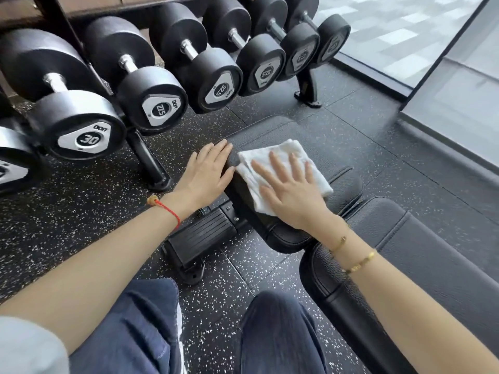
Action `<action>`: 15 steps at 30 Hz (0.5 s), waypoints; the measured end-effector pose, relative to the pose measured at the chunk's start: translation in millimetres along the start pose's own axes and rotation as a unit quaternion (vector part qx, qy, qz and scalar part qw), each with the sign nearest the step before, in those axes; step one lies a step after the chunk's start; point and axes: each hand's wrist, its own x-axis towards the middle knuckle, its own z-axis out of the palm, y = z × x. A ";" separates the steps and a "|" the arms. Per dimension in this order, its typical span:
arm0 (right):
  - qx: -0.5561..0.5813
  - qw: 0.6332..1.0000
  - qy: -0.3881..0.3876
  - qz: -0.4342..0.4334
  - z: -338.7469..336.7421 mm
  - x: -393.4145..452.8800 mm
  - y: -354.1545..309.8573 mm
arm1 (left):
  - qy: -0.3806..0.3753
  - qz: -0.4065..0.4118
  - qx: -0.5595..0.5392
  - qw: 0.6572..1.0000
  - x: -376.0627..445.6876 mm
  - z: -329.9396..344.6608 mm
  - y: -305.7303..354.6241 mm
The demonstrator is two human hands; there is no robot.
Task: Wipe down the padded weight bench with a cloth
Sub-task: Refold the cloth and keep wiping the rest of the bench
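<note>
Two bare hands worked a white cloth on the black padded worktop.

Head view: the right hand lay flat on the cloth, fingers straight and spread, pressing it onto the pad near its left edge. The left hand rested flat on that edge just beside the cloth, fingers together and straight. Both forearms reached forward over the knees; a red cord circled the left wrist, gold bracelets the right. A rack of dumbbells stood on the speckled floor to the left.
</note>
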 end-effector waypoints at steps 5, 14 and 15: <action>0.034 0.993 -0.003 0.116 -13.1 25.8 43.7 | 0.005 0.011 0.001 1.000 -0.4 -1.7 -0.8; 0.025 0.999 -0.031 0.024 -13.8 70.7 4.7 | 0.022 0.017 0.017 0.999 0.4 -2.9 10.0; 0.025 0.999 -0.026 0.013 -10.3 59.1 11.0 | 0.025 0.023 0.013 0.999 -0.1 -3.0 12.0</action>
